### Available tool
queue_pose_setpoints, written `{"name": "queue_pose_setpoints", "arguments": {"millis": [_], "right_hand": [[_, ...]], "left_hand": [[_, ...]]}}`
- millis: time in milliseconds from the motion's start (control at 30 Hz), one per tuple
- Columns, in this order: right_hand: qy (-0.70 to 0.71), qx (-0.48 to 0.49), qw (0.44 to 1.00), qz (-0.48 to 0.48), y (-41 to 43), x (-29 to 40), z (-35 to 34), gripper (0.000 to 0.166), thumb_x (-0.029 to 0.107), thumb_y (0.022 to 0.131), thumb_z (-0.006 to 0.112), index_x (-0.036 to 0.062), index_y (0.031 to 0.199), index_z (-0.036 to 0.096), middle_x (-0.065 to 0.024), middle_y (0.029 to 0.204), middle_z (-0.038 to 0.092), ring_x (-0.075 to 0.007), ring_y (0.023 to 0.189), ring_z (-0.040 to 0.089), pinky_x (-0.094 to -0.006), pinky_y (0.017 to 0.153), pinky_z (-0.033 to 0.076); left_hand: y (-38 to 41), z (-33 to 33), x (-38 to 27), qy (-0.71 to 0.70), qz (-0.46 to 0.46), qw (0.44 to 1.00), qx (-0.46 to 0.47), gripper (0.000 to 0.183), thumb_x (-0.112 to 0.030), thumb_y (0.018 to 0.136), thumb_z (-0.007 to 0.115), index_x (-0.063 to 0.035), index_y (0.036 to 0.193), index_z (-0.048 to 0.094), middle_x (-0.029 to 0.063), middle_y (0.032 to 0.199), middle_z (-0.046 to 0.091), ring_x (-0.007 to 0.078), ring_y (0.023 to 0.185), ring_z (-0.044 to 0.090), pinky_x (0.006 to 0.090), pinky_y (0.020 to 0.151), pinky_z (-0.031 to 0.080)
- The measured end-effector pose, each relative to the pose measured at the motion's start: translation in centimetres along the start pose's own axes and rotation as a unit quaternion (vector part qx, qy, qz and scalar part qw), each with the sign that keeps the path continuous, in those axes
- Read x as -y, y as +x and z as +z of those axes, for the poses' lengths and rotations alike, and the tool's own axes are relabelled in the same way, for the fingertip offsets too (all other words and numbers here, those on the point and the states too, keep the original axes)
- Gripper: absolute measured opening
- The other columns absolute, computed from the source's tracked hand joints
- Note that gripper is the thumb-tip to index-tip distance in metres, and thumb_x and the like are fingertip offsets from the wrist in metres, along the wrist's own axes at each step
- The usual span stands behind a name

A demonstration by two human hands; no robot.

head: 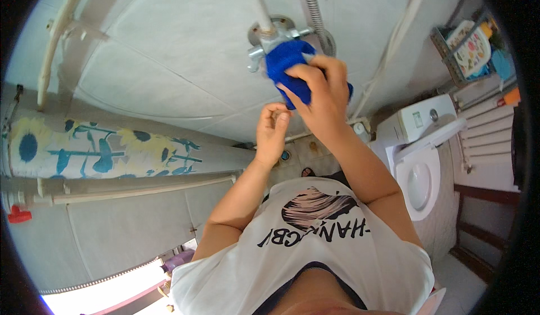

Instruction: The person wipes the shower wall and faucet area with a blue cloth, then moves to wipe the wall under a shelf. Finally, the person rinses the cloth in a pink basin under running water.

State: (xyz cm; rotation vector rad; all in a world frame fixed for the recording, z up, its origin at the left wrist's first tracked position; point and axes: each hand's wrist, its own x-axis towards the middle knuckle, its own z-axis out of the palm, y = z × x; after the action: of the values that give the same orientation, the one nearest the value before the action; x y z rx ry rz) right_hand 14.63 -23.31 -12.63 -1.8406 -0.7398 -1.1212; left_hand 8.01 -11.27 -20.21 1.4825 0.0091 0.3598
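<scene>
A bright blue cloth (282,63) is bunched against the front of a chrome wall-mounted mixer tap (255,54), covering much of its body. My right hand (322,89) presses and grips the cloth, thumb and fingers spread across it, and looks slightly blurred. Just below the cloth's lower edge is my left hand (272,131), its fingers curled and the thumb up. Whether those fingertips pinch the cloth's edge cannot be told. A round metal wall flange (282,20) shows behind the tap, and a white pipe (258,6) rises from it.
A ribbed metal shower hose (311,2) hangs right of the tap. On the left runs a thick pipe (143,154) with sunflower decoration. A white toilet (417,184), its lid raised, stands at right, below a wall basket (448,57). A wooden frame (481,234) is lower right.
</scene>
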Motion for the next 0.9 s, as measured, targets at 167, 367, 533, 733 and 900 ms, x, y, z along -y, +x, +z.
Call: {"name": "queue_pose_setpoints", "arguments": {"millis": [167, 367, 533, 733, 900], "right_hand": [[0.025, -0.028, 0.999, 0.021, 2.2, -0.2, 1.3, 0.032, 0.019, 0.06, 0.076, 0.0147, 0.087, 0.059, -0.0055, 0.084, 0.048, -0.025, 0.078, 0.049, -0.034, 0.065, 0.042], [0.064, -0.035, 0.996, 0.049, 0.2, -0.7, 0.1, 0.038, 0.02, 0.058, 0.078, 0.0147, 0.091, 0.058, -0.0059, 0.088, 0.048, -0.0244, 0.075, 0.049, -0.0316, 0.064, 0.043], [0.08, -0.027, 0.993, 0.087, -4.8, -0.3, 0.4, 0.049, 0.018, 0.057, 0.078, 0.014, 0.1, 0.054, -0.0072, 0.099, 0.048, -0.0269, 0.087, 0.051, -0.0355, 0.073, 0.044], [0.036, -0.047, 0.998, 0.016, -2.2, -0.4, 0.7, 0.037, 0.022, 0.057, 0.074, 0.0188, 0.092, 0.06, -0.0054, 0.103, 0.051, -0.0258, 0.088, 0.05, -0.0343, 0.074, 0.043], [0.011, -0.067, 0.998, -0.009, 1.5, 0.2, 2.1, 0.023, 0.02, 0.06, 0.072, 0.0197, 0.081, 0.06, -0.0007, 0.093, 0.053, -0.0235, 0.083, 0.049, -0.0322, 0.068, 0.041]], "left_hand": [[0.6, -0.1, 0.6, 0.053, 0.003, 0.999, -0.006, 0.011, -0.013, 0.089, 0.052, -0.005, 0.096, 0.048, 0.0005, 0.088, 0.051, 0.0091, 0.084, 0.047, 0.0238, 0.078, 0.038], [0.6, 0.8, 0.5, 0.013, 0.03, 0.999, -0.001, 0.013, -0.014, 0.09, 0.051, -0.0039, 0.096, 0.047, 0.0013, 0.09, 0.051, 0.0082, 0.084, 0.046, 0.0218, 0.078, 0.037], [0.6, 0.7, 0.9, 0.01, 0.041, 0.999, 0.002, 0.014, -0.015, 0.091, 0.05, -0.0038, 0.099, 0.048, 0.0012, 0.095, 0.051, 0.0082, 0.087, 0.046, 0.0219, 0.079, 0.037], [0.7, 0.6, 0.7, 0.032, 0.035, 0.999, 0.018, 0.017, -0.014, 0.09, 0.05, -0.0013, 0.102, 0.049, 0.004, 0.1, 0.053, 0.0107, 0.092, 0.049, 0.0239, 0.081, 0.038], [0.7, -0.2, 1.4, 0.078, 0.047, 0.996, 0.013, 0.018, -0.014, 0.09, 0.05, 0.0004, 0.1, 0.049, 0.0053, 0.1, 0.054, 0.0111, 0.091, 0.049, 0.0247, 0.082, 0.038]]}}
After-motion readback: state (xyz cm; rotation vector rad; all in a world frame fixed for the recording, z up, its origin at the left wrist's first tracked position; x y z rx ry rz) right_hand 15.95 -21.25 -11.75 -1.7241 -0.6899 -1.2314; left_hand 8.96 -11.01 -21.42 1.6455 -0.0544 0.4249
